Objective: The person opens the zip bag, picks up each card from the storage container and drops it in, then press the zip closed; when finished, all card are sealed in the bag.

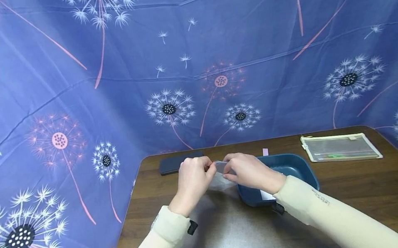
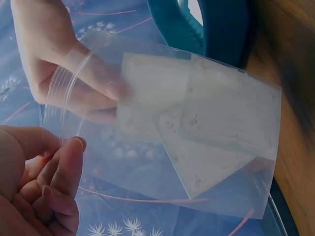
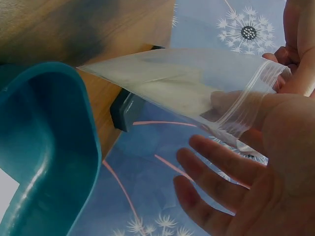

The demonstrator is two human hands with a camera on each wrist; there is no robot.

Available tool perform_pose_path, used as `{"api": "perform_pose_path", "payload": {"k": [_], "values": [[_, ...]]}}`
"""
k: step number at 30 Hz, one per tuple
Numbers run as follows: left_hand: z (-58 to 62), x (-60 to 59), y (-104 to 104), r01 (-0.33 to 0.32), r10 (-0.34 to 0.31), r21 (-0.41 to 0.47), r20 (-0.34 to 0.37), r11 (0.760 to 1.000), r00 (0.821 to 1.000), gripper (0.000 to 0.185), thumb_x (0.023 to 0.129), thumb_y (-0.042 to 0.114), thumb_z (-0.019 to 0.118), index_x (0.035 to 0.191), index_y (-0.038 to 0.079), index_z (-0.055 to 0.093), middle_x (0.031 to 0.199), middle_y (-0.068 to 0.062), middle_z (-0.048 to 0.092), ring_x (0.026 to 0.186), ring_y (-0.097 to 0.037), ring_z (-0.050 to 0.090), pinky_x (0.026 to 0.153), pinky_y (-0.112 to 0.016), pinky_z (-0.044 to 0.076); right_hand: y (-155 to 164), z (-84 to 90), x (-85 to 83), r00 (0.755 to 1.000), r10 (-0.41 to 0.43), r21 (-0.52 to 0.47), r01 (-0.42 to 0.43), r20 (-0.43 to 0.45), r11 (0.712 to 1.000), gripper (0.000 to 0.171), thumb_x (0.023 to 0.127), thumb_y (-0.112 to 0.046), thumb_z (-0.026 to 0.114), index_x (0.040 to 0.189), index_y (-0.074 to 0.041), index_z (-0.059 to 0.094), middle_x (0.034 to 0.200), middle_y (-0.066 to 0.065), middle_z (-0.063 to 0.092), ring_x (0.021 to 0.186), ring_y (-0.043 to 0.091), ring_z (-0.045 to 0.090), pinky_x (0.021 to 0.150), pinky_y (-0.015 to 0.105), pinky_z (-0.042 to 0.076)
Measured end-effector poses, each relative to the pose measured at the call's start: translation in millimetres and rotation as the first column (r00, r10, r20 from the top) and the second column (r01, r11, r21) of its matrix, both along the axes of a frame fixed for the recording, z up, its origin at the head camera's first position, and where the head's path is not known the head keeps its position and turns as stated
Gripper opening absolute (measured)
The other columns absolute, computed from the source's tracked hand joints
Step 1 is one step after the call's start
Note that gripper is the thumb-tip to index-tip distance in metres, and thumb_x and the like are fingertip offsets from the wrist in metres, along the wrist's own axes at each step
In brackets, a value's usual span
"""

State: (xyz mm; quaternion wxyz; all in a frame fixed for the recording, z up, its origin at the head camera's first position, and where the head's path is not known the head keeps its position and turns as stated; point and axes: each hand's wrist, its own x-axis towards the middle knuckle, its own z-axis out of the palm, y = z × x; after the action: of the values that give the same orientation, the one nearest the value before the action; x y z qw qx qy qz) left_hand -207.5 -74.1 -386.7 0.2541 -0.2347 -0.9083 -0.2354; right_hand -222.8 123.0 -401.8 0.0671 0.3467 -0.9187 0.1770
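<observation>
A clear zip bag (image 1: 220, 182) is held up between both hands beside a teal basin (image 1: 310, 174). Three thin white squares (image 2: 231, 108) overlap inside the bag in the left wrist view. The left hand (image 1: 195, 177) pinches the bag's top edge near its ridged seal, thumb against finger. At the other side of the mouth, the right hand (image 1: 248, 170) holds the bag; a fingertip (image 3: 224, 104) shows through the plastic below the seal. The right hand's other fingers stick out free beneath the bag. Something flat and white (image 1: 266, 195) lies in the basin.
Behind the left hand, a dark flat case (image 1: 174, 164) lies at the back of the wooden table (image 1: 214, 239). A mesh zip pouch (image 1: 342, 148) with green inside lies at the back right. A small pink strip (image 1: 265, 151) shows behind the basin. Patterned blue cloth surrounds the table.
</observation>
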Motion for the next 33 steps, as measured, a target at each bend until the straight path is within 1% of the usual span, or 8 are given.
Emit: {"api": "perform_pose_path", "payload": {"k": [3,6,11,16,20,23,29,33], "values": [[0.2,0.0,0,0.003,-0.003,-0.003,-0.001,1.000,1.000,0.021,0.087,0.009,0.078,0.068,0.017,0.074,0.053,0.012,0.055,0.045,-0.002,0.041,0.048,-0.024,0.035,-3,0.4,-3.0,0.999,0.036,0.018,-0.036,-0.014,0.999,0.004,0.091,-0.016,0.082,0.088,-0.014,0.084,0.095,-0.001,0.069,0.084,0.015,0.065,0.069,0.031,0.055],[0.1,0.0,0,0.002,-0.002,-0.008,-0.005,1.000,1.000,0.021,0.086,0.009,0.078,0.068,0.018,0.074,0.053,0.013,0.056,0.045,-0.002,0.041,0.048,-0.024,0.035,-6,-1.3,-5.8,0.998,0.057,0.020,-0.056,-0.034,0.998,0.006,0.090,-0.016,0.084,0.084,-0.014,0.082,0.083,-0.004,0.062,0.070,0.010,0.056,0.060,0.027,0.049],[-0.9,-0.7,-1,-0.005,0.004,-0.010,-0.011,1.000,1.000,0.023,0.087,0.011,0.078,0.067,0.019,0.072,0.053,0.013,0.055,0.045,-0.002,0.042,0.048,-0.025,0.036,-7,-5.4,-8.6,0.997,0.065,0.013,-0.064,-0.052,0.998,0.007,0.089,-0.020,0.085,0.084,-0.016,0.081,0.076,-0.006,0.056,0.063,0.006,0.045,0.056,0.025,0.043],[-1.2,-1.6,-2,-0.009,0.009,-0.011,-0.021,1.000,1.000,0.026,0.089,0.013,0.079,0.065,0.019,0.071,0.052,0.013,0.054,0.044,-0.002,0.041,0.047,-0.024,0.036,-5,-2.3,-6.4,0.997,0.065,-0.013,-0.066,-0.040,0.998,0.007,0.088,-0.024,0.085,0.087,-0.018,0.082,0.081,-0.008,0.059,0.065,0.005,0.051,0.057,0.024,0.046],[-0.9,-1.9,-2,-0.015,0.014,-0.014,-0.029,1.000,0.999,0.027,0.089,0.012,0.080,0.065,0.019,0.071,0.052,0.012,0.054,0.045,-0.002,0.042,0.047,-0.024,0.037,-1,2.5,-4.0,0.997,0.062,-0.028,-0.063,-0.042,0.998,0.006,0.089,-0.025,0.084,0.092,-0.019,0.083,0.096,-0.004,0.069,0.078,0.010,0.063,0.063,0.027,0.052],[-1.0,-2.1,-3,-0.013,0.013,-0.009,-0.028,1.000,1.000,0.025,0.089,0.011,0.080,0.066,0.019,0.072,0.052,0.012,0.055,0.045,-0.002,0.043,0.048,-0.025,0.038,4,6.0,-1.5,0.997,0.052,-0.035,-0.054,-0.055,0.998,0.008,0.089,-0.023,0.085,0.096,-0.019,0.083,0.105,-0.002,0.071,0.088,0.013,0.068,0.068,0.029,0.055],[-2.0,-3.8,-6,-0.022,0.021,-0.008,-0.033,1.000,0.999,0.025,0.088,0.011,0.080,0.066,0.019,0.072,0.053,0.012,0.057,0.045,-0.003,0.045,0.048,-0.025,0.039,17,13.4,4.4,0.992,0.044,-0.077,-0.053,-0.116,0.996,0.010,0.090,-0.015,0.084,0.099,-0.019,0.081,0.106,-0.005,0.071,0.087,0.012,0.069,0.071,0.031,0.055],[-2.7,-5.5,-7,-0.037,0.037,-0.006,-0.047,0.999,0.998,0.026,0.087,0.012,0.080,0.064,0.021,0.071,0.053,0.013,0.056,0.046,-0.004,0.047,0.049,-0.027,0.041,28,20.7,5.5,0.987,0.024,-0.118,-0.043,-0.161,0.992,0.011,0.091,-0.012,0.081,0.098,-0.020,0.079,0.101,-0.008,0.070,0.084,0.009,0.067,0.069,0.031,0.055]]}}
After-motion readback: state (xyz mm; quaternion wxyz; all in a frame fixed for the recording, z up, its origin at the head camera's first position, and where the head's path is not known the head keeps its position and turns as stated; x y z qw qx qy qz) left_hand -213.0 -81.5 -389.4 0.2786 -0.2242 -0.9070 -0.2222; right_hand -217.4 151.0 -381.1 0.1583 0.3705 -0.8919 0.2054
